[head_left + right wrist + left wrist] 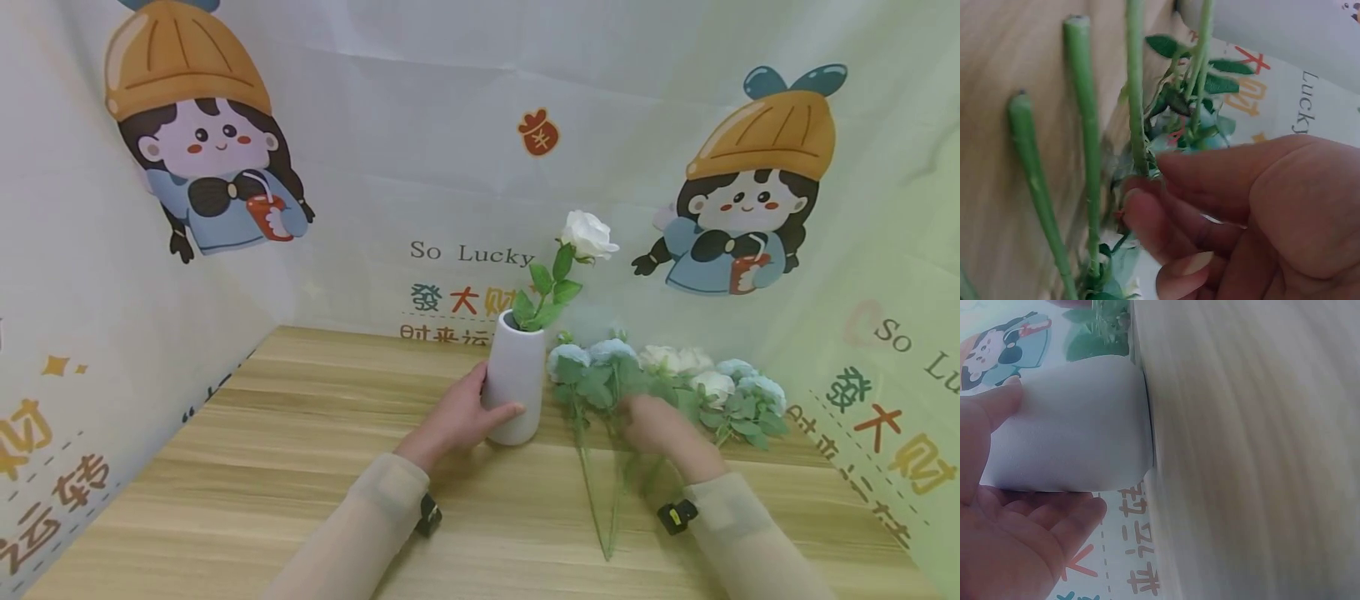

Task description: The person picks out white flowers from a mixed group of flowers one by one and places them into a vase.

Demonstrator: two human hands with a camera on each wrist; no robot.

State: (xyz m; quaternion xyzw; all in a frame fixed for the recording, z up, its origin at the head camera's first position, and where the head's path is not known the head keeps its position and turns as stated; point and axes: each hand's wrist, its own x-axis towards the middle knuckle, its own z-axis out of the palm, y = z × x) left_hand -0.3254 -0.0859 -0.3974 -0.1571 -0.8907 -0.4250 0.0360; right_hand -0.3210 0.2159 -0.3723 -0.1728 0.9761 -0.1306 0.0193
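A white vase [514,392] stands upright on the table, holding one white rose [588,235] that leans right. My left hand [463,414] grips the vase's lower body, thumb across its front; in the left wrist view the fingers wrap its other side. To the right, my right hand [660,429] is blurred among the flowers. In the right wrist view, its thumb and index finger pinch a green flower stem [1135,94]; which bloom it bears cannot be told. Pale blue flowers [613,352] lie left of that hand, their stems pointing toward me.
More white flowers [712,388] and blue flowers [761,392] lie at the back right of the wooden table [300,467]. Two cut stem ends [1077,25] show beside the right hand. A printed cloth [420,150] hangs behind and at both sides.
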